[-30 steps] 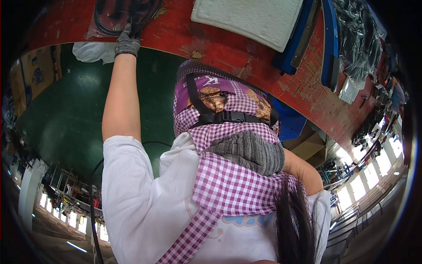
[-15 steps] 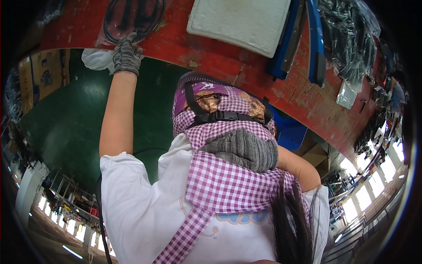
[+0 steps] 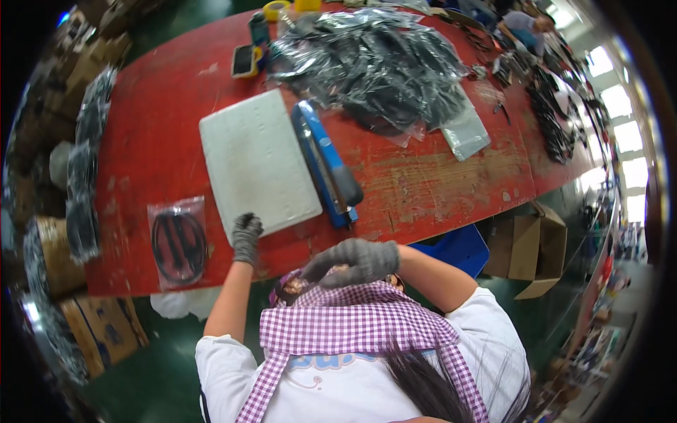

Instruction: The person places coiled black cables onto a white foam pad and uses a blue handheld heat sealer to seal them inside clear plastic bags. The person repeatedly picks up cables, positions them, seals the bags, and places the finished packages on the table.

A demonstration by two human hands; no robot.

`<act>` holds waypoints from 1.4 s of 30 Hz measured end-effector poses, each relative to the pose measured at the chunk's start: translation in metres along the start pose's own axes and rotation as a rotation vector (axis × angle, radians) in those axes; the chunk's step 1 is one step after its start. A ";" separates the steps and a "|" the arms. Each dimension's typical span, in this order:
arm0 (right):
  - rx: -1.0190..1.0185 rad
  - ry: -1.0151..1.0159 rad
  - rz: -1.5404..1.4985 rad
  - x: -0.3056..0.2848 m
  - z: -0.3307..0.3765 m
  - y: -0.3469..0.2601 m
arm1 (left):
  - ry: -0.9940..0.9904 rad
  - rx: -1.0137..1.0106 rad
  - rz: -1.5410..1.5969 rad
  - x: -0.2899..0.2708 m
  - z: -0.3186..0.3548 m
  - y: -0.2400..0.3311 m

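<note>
White rectangular foam board (image 3: pixel 257 158), left of frame centre, could skid into the long blue-and-black tool (image 3: pixel 327 151) if my grey-gloved left hand (image 3: pixel 247 238), fingers curled, grip unclear, nudges its lower corner, my grey-gloved right hand (image 3: pixel 361 262) loosely open.

- We see a big red table (image 3: pixel 151 134), its painted top worn down to bare patches, its edge curved by the lens.
- Below it, we make out a dark green floor (image 3: pixel 159 356).
- Along the right, we find a row of bright windows (image 3: pixel 615 101), their panes washed out white.
- Beneath the table's right side, we notice an open cardboard box (image 3: pixel 522 247) near a blue container (image 3: pixel 462 252).
- At the left, we see a closed brown carton (image 3: pixel 106 331).
</note>
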State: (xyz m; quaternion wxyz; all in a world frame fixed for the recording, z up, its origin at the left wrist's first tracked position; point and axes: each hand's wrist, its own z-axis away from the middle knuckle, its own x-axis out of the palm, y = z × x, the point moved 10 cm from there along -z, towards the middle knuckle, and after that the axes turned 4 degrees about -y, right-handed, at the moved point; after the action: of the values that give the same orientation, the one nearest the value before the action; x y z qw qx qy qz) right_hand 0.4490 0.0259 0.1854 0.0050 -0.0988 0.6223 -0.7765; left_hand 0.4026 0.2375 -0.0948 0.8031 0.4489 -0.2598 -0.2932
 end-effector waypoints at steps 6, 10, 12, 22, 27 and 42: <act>-0.149 0.449 -0.474 -0.161 0.116 0.112 | -0.302 0.693 -1.547 0.164 0.012 0.041; 0.195 1.080 -1.052 -0.262 0.212 0.293 | -0.205 0.478 -1.866 0.183 -0.018 0.034; 0.258 1.270 -1.081 -0.302 0.238 0.337 | -0.218 0.353 -1.864 0.185 -0.029 0.035; 0.736 1.930 -0.281 -0.505 0.307 0.446 | -0.457 0.476 -1.811 0.184 0.005 -0.004; 0.308 1.673 -1.300 -0.466 0.216 0.396 | -0.448 0.330 -1.806 0.173 0.016 -0.004; 0.684 1.380 1.138 -0.435 0.137 -0.020 | -0.384 0.035 -0.945 0.103 0.052 0.073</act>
State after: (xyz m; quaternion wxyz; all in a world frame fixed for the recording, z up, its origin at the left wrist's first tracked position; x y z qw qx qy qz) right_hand 0.8993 -0.0450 0.1688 0.0425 0.7047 0.1822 -0.6844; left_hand 0.4564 0.1662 0.0090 0.5129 0.4687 -0.1761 -0.6973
